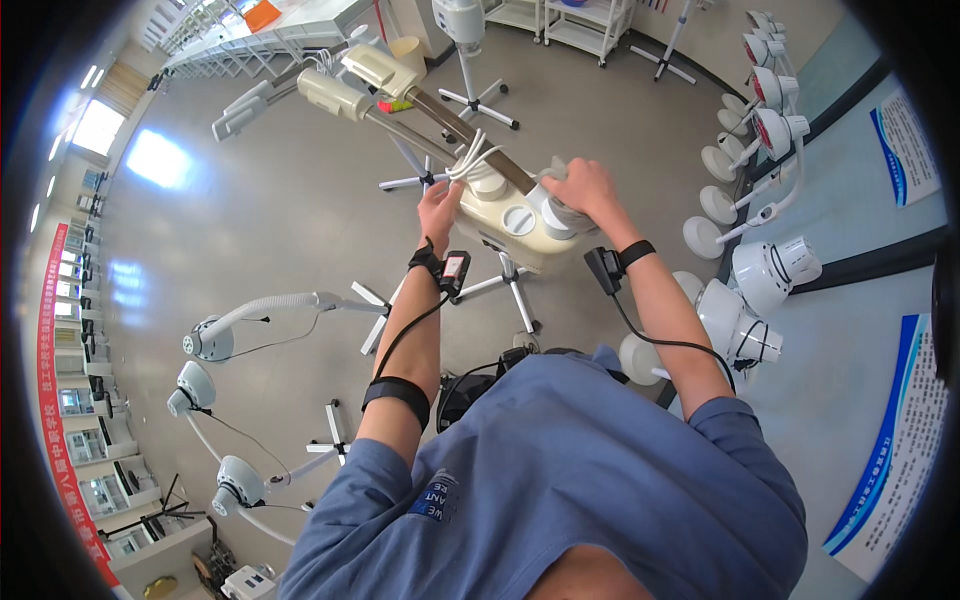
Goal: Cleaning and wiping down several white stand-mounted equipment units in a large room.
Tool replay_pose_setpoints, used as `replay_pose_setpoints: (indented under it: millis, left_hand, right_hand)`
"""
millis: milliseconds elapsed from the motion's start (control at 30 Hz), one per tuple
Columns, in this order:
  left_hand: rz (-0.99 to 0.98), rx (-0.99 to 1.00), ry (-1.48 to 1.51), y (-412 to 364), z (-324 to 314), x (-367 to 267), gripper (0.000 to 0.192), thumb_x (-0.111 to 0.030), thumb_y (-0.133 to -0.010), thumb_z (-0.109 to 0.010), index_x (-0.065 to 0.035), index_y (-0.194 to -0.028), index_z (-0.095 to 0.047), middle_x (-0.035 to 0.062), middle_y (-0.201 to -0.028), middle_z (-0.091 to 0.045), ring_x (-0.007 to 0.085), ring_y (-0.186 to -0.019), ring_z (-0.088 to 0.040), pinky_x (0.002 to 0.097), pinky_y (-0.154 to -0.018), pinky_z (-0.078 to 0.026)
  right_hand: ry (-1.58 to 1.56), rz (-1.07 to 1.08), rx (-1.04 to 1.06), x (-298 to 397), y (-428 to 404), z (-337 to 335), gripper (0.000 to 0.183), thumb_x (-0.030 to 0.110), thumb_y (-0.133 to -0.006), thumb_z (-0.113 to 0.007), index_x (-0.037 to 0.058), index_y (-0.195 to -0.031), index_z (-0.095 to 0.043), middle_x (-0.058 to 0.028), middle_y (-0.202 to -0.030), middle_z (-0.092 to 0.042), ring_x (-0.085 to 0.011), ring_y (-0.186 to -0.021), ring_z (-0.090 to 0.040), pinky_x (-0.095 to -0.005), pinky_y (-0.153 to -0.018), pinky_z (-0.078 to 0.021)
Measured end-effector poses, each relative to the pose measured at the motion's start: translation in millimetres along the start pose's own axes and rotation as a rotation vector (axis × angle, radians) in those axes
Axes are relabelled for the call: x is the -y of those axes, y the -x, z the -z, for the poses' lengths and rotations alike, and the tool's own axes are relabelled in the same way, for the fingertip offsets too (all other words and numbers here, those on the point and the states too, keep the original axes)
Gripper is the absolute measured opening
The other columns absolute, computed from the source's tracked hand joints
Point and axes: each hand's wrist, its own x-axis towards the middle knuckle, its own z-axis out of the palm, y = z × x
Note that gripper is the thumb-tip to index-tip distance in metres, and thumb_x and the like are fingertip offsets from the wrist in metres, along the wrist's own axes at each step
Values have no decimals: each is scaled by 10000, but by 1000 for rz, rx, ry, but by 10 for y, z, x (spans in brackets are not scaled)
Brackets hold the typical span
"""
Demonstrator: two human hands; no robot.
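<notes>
A cream facial steamer [495, 217] on a wheeled star base stands before me, with a round dial on its top and two long arms that reach away to the upper left. My left hand [439, 210] is at the near left end of its body, fingertips against it beside a coil of white cable [474, 159] hung around the arms. My right hand [585, 187] is closed over a greyish, cloth-like or coiled thing [571, 214] by the round arm mount at the right end; its exact kind is unclear. Whether my left fingers grip anything is hard to tell.
White infrared lamps [750, 277] stand along the wall at right, and more lamps on wheeled stands [210, 337] are at left. Another steamer [459, 22], a white trolley [581, 34] and a cream bin [407, 54] are at the far side.
</notes>
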Motion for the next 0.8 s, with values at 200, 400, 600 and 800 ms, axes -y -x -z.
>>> replay_pose_setpoints:
  millis: [200, 400, 600, 800]
  left_hand:
    - [-153, -181, -52, -212, -401, 118, 476, -345, -860, -563, 29, -1152, -523, 234, -1017, -605, 299, -951, -584, 359, -794, -457]
    - [130, -223, -243, -372, -603, 145, 761, -491, -804, -579, -31, -1341, -296, 266, -1214, -463, 388, -1107, -494, 398, -942, -412]
    - [64, 25, 56, -959, 614, 729, 633, -387, -825, -585, 51, -1240, -396, 225, -1079, -539, 295, -947, -562, 365, -761, -461]
    - [129, -122, -84, -136, -513, -188, 264, -200, -827, -409, 43, -813, -510, 93, -709, -535, 220, -634, -562, 363, -551, -448]
  right_hand:
    - [-184, 65, -41, -92, 32, -368, 532, 448, -657, -614, -80, -726, -624, -267, -704, -610, -365, -690, -628, -412, -628, -490]
    - [-493, -28, -108, -89, 482, -586, 497, 415, -665, -598, -81, -645, -601, -269, -642, -583, -388, -654, -612, -435, -617, -478]
    - [-677, 51, -156, 501, 721, -756, 428, 366, -683, -593, -56, -615, -587, -237, -592, -574, -380, -603, -596, -441, -579, -458]
    - [-697, -39, -210, 206, 510, -738, 404, 361, -696, -593, -41, -650, -611, -224, -629, -594, -377, -644, -606, -431, -617, -469]
